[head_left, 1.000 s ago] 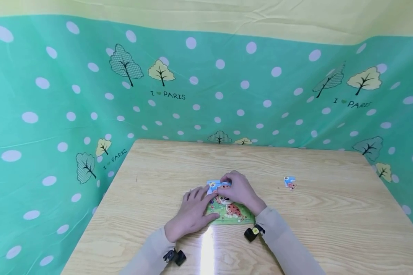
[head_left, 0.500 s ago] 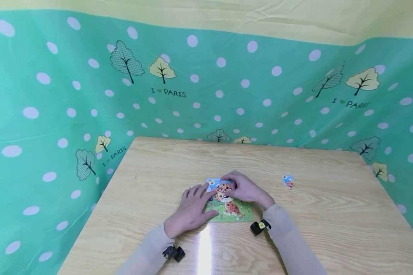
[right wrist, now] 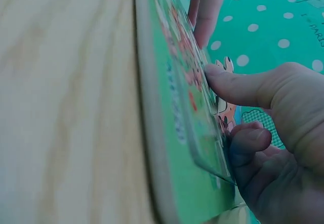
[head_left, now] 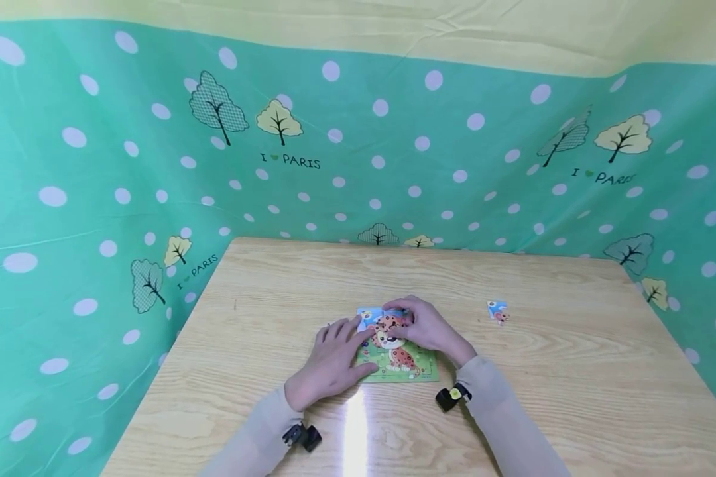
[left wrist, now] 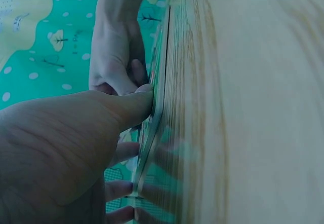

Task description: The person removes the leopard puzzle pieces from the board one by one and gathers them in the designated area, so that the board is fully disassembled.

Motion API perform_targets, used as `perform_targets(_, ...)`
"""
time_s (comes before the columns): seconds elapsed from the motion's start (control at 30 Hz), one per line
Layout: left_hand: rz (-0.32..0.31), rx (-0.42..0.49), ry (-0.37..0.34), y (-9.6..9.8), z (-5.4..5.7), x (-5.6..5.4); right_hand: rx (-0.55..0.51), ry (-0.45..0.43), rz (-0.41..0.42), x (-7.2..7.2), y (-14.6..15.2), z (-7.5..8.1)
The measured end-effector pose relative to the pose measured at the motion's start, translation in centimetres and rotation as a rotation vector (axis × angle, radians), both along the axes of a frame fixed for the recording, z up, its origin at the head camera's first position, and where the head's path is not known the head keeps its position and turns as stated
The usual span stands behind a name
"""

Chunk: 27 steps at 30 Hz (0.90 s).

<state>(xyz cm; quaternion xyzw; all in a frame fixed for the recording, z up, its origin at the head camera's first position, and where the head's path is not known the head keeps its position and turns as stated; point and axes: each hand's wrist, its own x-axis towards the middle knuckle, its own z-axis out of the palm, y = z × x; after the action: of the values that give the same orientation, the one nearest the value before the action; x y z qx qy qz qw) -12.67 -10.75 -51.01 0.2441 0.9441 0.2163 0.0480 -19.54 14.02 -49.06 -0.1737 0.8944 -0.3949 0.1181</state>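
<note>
A picture puzzle board (head_left: 402, 375), printed with a spotted leopard on green grass, lies on the table between both hands. My left hand (head_left: 328, 371) rests on its left side with fingers spread and thumb at the lower edge. Over the upper right part, my right hand (head_left: 429, 328) pinches a puzzle piece (right wrist: 228, 110) with an orange, spotted picture, tilted up from the board in the right wrist view. Its fingers hide that corner in the head view. The left wrist view shows the left thumb (left wrist: 136, 105) pressing the board's edge.
One loose puzzle piece (head_left: 498, 312), blue with a small pink figure, lies on the wooden table (head_left: 262, 285) to the right of the board. A green dotted cloth (head_left: 310, 119) hangs behind and beside the table. Each wrist wears a small black camera (head_left: 451, 395).
My right hand has shifted slightly right and its wrist has turned outward, showing more of the leopard's head. The left hand stays in place on the board.
</note>
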Motion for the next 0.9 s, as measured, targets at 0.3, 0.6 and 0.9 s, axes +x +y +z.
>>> perform_targets(0.3, -0.025, -0.016, 0.012, 0.0, 0.2, 0.1, -0.061, 0.008, -0.032, 0.3, 0.4, -0.4)
perform_targets(0.6, -0.022, -0.043, -0.008, 0.1, 0.3, 0.2, -0.081, 0.060, 0.008, 0.5, 1.0, -0.6)
perform_targets(0.9, -0.018, -0.052, -0.009, 0.1, 0.3, 0.2, -0.082, 0.077, -0.001, 0.6, 2.3, -0.6)
